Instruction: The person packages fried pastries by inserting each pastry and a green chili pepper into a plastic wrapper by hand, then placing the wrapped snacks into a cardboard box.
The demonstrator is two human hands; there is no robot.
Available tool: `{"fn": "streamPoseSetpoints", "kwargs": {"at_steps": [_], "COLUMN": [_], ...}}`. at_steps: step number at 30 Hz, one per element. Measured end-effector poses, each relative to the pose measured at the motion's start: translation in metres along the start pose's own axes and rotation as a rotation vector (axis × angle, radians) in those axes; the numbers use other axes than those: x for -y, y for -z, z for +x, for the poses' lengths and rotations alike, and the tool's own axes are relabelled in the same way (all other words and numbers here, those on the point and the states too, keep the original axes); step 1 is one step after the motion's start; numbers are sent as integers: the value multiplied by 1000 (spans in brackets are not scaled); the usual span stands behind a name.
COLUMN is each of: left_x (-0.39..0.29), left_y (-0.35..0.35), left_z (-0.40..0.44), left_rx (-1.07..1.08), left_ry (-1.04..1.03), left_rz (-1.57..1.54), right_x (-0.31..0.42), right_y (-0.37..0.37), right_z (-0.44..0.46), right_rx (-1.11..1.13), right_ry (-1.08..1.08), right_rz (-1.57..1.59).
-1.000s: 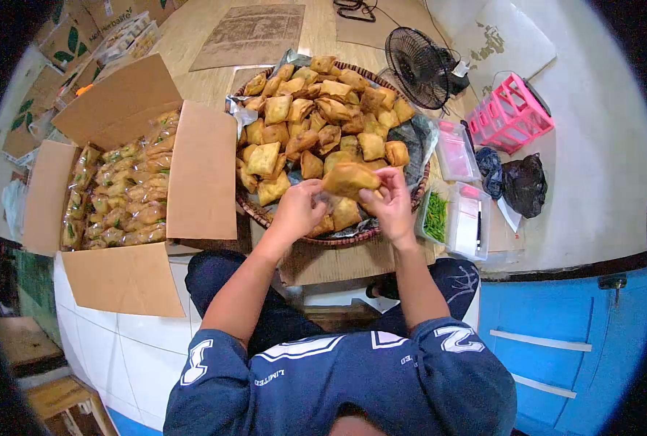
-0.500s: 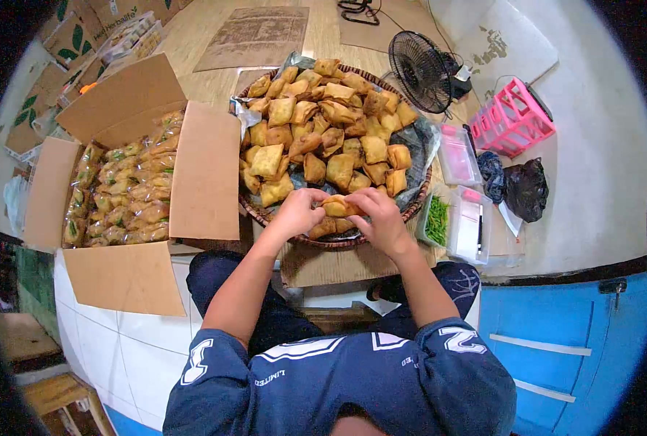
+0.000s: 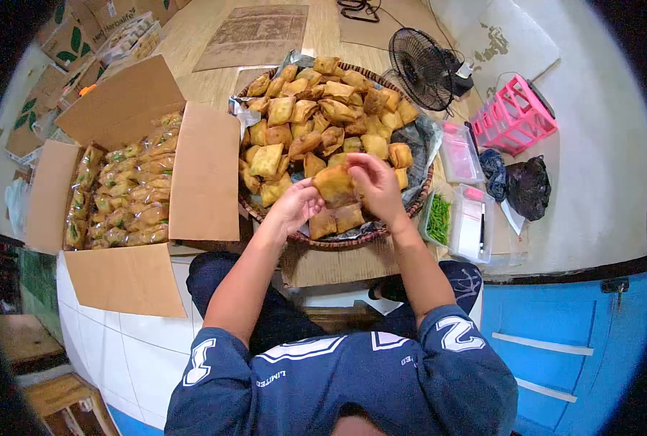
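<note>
Both my hands hold one golden fried pastry (image 3: 334, 184) over the near part of a round woven basket (image 3: 427, 190). My left hand (image 3: 296, 206) grips its left edge, fingers closed on it. At its upper right, my right hand (image 3: 374, 186) pinches the pastry. Lined with dark and silvery sheeting, the basket bears a heap of square fried pastries (image 3: 323, 116). Left of it stands an open cardboard box (image 3: 206, 171) with several rows of clear-bagged pastries (image 3: 131, 189).
Right of the basket are a tub of green chillies (image 3: 438, 218), a clear container (image 3: 470, 225), a pink-lidded container (image 3: 460, 154), a black plastic bag (image 3: 528, 187) and a pink rack (image 3: 514, 116). A black fan (image 3: 422, 69) stands behind them.
The pastry between my hands has been raised and turned so its broad face shows. My right hand has moved up, and the fingers of my left hand have shifted on the edge.
</note>
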State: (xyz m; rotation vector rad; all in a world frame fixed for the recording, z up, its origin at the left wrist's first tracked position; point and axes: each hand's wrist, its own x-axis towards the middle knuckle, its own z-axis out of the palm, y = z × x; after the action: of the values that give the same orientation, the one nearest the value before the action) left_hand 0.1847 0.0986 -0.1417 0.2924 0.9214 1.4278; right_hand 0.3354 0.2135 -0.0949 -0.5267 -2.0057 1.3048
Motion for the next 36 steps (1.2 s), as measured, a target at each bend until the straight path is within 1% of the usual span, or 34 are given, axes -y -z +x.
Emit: {"fn": "streamPoseSetpoints", "kwargs": {"at_steps": [1,2,3,5,7,8,9,11,12,14,15,17,18,19,21,22,23,24,25,27,28,29,30,31,32,36], "left_x": [-3,-5,-8,-8,-3,-2,-2,-4,-5,-9,-10,-12,-13,-11,-9,-11,-15,-15,-11,-2,-1,-2,-3,-5,-6,-12], "left_y": [1,-2,-4,-7,-7,-7,-6,-3,-2,-4,-3,-5,-6,-2,10,5,-6,-15,-19,-27,-27,-26,-25,-26,-26,-27], "left_z": [1,-1,-2,-3,-1,0,0,-2,-3,-4,-5,-7,-9,-5,4,0,-7,-12,-14,-17,-14,-13,-13,-14,-14,-16], "left_rx": [60,84,85,97,77,59,58,106,107,82,82,93,74,74,97,96,72,48,48,117,144,144,98,53,53,6], "left_ry": [5,-19,-20,-18,-23,-34,-36,-33,-32,-1,0,98,110,110,96,95,33,-27,-25,-195,-248,-249,-230,-210,-209,-310], "left_rz": [-123,-180,-181,-256,-264,-270,-268,-187,-187,109,107,230,263,263,145,145,173,202,203,370,344,343,362,380,379,478], "right_x": [-7,-13,-18,-18,-21,-18,-18,-20,-20,-13,-8,11,6,3,-1,-14,-16,-18,-19,-18,-18,-18,-17,-17,-17,-25], "right_y": [1,1,1,-4,-8,-9,-8,-2,3,13,15,18,19,19,16,15,12,9,6,4,3,2,1,0,0,-2], "right_z": [-3,-10,-18,-27,-33,-33,-33,-31,-30,-24,-24,-24,-22,-22,-21,-20,-20,-19,-19,-19,-19,-19,-19,-18,-17,-16], "right_rx": [-1,-20,-37,-25,-69,-91,-91,-58,-58,48,49,207,250,250,145,92,92,14,-66,-83,-91,-97,-95,-86,-77,-38], "right_ry": [4,-25,-58,-56,-141,-131,-130,-190,-191,269,268,167,203,203,40,52,53,32,10,-4,-12,-19,-20,-52,-83,-57], "right_rz": [0,51,103,53,137,223,225,431,431,-200,-202,-79,-67,-68,22,107,108,197,285,278,264,251,251,282,313,365]}}
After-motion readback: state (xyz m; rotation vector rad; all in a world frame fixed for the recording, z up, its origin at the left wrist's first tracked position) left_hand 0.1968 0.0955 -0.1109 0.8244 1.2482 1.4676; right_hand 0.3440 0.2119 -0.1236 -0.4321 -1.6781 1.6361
